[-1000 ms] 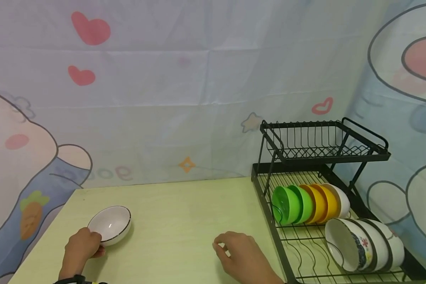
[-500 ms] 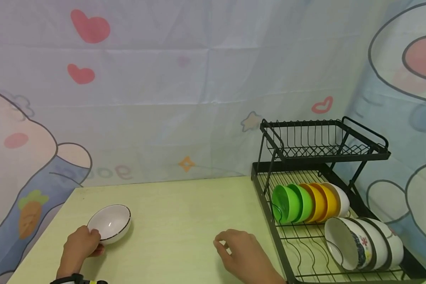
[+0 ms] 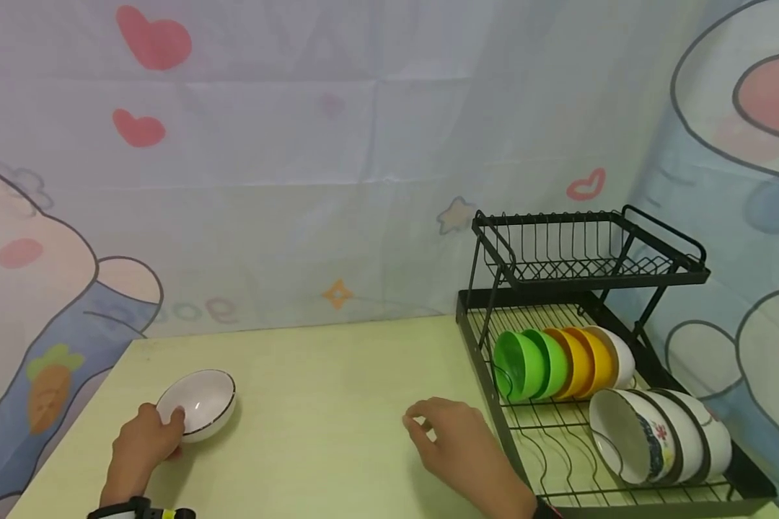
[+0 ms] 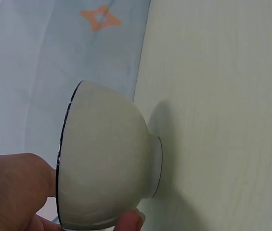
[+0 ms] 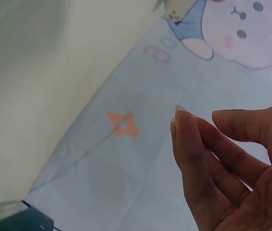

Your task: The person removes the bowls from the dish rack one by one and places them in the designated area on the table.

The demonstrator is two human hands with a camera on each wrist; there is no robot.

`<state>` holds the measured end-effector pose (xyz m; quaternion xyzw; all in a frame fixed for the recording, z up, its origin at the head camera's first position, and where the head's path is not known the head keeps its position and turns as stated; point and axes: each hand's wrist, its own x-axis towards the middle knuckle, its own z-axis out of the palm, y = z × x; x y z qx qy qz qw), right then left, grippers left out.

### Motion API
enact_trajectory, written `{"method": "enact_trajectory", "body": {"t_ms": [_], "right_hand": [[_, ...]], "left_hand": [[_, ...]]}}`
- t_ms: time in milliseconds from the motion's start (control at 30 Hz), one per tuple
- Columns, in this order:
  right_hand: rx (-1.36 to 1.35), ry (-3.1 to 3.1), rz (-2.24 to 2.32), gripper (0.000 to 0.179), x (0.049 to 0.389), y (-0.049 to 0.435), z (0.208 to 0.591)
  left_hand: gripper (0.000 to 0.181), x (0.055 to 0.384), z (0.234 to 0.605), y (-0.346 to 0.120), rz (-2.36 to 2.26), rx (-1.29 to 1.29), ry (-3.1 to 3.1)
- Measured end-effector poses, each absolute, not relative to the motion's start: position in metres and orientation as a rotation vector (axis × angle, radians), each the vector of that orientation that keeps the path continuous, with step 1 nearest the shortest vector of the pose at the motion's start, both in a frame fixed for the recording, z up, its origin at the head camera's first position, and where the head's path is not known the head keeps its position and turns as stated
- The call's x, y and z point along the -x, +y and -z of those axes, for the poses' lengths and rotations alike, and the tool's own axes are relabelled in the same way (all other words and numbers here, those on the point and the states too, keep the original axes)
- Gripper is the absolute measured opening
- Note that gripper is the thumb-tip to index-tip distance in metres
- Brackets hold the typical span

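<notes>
My left hand [image 3: 144, 437] grips a white bowl [image 3: 203, 405] with a thin dark rim, at the left of the table. The thumb lies over the rim on the inside, and a fingertip [image 4: 130, 221] shows under the outer wall. In the left wrist view the bowl [image 4: 104, 159] is seen from the side, its foot close to the tabletop; I cannot tell whether it touches. My right hand [image 3: 457, 450] hovers left of the dish rack with loosely curled fingers and holds nothing. Thumb and fingertips stand apart in the right wrist view.
A black two-tier dish rack [image 3: 487, 382] stands at the right. Its lower tier holds green bowls [image 3: 519, 365], yellow bowls [image 3: 574, 362], a white bowl [image 3: 619, 353] and several patterned white bowls [image 3: 662, 436] in front. A printed cloth [image 3: 285, 144] hangs behind the table [image 3: 311, 404].
My left thumb has shifted further over the bowl's inside. The right hand has moved slightly up and to the right. The head view has tilted a little.
</notes>
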<state>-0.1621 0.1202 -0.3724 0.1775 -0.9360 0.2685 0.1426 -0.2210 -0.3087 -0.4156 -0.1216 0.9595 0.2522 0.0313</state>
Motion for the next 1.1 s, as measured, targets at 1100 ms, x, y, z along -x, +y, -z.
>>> {"method": "enact_trajectory", "body": {"t_ms": [1100], "right_hand": [[-0.133,-2.749,-0.686,0.029,0.178,0.206,0.331]], "left_hand": [[0.054,0.192,0.358,-0.214,-0.861,0.170,3.394]]}}
